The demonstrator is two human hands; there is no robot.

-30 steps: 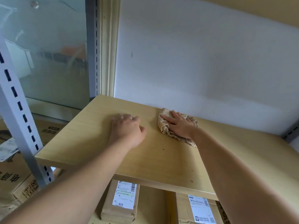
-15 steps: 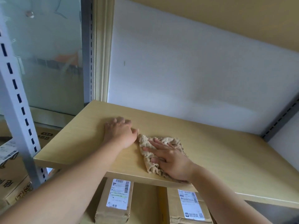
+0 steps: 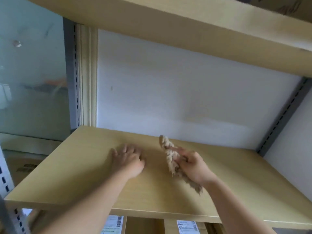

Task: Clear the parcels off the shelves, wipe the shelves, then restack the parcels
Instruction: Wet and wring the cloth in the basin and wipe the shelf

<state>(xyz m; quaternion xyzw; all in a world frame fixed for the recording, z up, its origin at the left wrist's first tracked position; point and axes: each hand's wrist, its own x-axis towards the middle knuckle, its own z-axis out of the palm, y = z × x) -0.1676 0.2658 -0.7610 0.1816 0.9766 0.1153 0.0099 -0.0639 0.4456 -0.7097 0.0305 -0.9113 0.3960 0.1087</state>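
A light wooden shelf (image 3: 70, 174) lies bare in front of me. My left hand (image 3: 128, 161) rests flat on it near the middle, fingers spread. Just to its right, my right hand (image 3: 194, 166) grips a crumpled beige cloth (image 3: 170, 154) and holds it lifted off the board, one end sticking up toward the white back wall and the other hanging under my wrist. Below the shelf's front edge I see the tops of two cardboard parcels with white labels, one parcel (image 3: 113, 225) on the left and another parcel (image 3: 187, 228) on the right.
Another wooden shelf (image 3: 185, 27) hangs close overhead. Slotted grey metal uprights stand at the back left (image 3: 74, 78), back right (image 3: 283, 115) and front left (image 3: 6, 183). Frosted glass lies to the left, with printed cartons (image 3: 23, 166) beyond the shelf's left side.
My right hand went from pressing the cloth flat on the shelf to bunching it up and lifting it off the board. My view tilted upward. The left hand stayed put.
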